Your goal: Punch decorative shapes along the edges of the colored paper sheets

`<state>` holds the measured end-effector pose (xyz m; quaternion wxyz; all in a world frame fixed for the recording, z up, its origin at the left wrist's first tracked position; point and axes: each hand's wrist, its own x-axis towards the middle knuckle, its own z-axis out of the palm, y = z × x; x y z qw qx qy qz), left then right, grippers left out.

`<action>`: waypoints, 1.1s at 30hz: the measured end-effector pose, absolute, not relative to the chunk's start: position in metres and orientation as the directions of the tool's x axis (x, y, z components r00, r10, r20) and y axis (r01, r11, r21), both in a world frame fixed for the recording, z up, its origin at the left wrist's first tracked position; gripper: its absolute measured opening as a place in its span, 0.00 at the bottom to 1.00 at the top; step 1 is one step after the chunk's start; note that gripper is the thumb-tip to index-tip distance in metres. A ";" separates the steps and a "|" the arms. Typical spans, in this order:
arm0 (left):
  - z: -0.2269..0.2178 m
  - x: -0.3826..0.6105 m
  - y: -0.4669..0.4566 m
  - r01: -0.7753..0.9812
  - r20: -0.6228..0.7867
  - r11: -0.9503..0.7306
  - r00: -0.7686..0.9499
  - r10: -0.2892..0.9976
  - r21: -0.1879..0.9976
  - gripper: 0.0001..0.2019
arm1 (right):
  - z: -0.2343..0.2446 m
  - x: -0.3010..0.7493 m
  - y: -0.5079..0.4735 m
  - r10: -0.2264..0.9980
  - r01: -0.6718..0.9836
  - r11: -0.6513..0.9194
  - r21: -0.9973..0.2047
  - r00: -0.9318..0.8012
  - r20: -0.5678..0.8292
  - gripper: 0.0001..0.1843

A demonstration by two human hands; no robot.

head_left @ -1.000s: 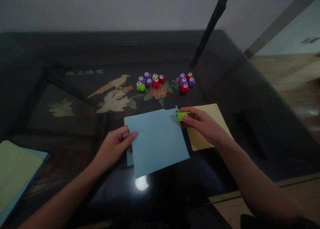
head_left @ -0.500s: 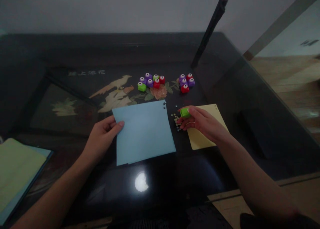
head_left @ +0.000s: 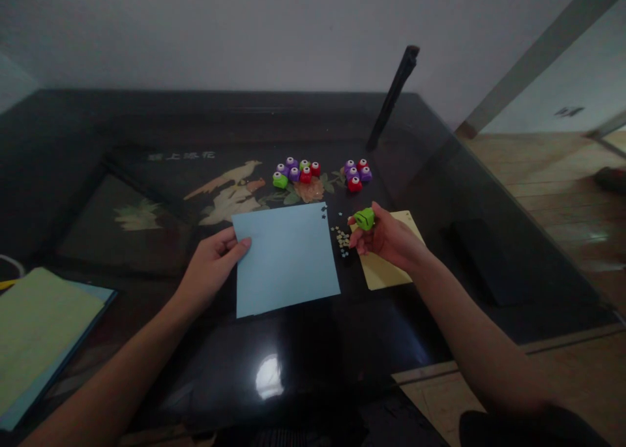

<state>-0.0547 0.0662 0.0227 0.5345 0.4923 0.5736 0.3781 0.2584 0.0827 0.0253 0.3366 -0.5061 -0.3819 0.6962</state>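
Between thumb and fingers, my left hand pinches the left edge of the light blue paper, with star-shaped holes in its top right corner. My right hand holds a small green craft punch above the yellow paper, partly covering that sheet. Little punched paper stars lie on the dark table between the two papers, close to my right fingertips.
Two clusters of purple, red and green punches, a left cluster and a right cluster, sit behind the papers. A black stick-like stand rises at the back. More coloured paper lies at left; a dark flat object is at right.
The green punch has been turned in my right hand and now shows a different side. My left hand keeps its hold on the blue paper. The camera view has shifted.
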 end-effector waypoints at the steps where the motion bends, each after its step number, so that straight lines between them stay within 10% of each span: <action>1: 0.024 -0.053 0.065 0.151 -0.236 0.225 0.066 0.969 0.963 0.23 | 0.025 0.258 0.082 0.871 -0.082 -0.456 -0.886 -0.245 -0.425 0.29; 12: 0.028 -0.042 0.058 0.060 -0.206 0.198 0.235 0.950 0.978 0.23 | 0.041 0.277 0.105 0.995 0.185 0.020 -0.983 0.089 0.037 0.24; 22: 0.034 -0.043 0.055 0.074 -0.138 0.124 0.240 0.961 0.990 0.21 | 0.009 0.311 0.194 0.949 0.588 -0.204 -0.783 0.317 -0.010 0.13; 33: 0.037 -0.045 0.057 0.042 -0.121 0.115 0.225 0.967 0.993 0.19 | 0.008 0.307 0.194 0.948 0.612 -0.210 -0.762 0.319 -0.005 0.16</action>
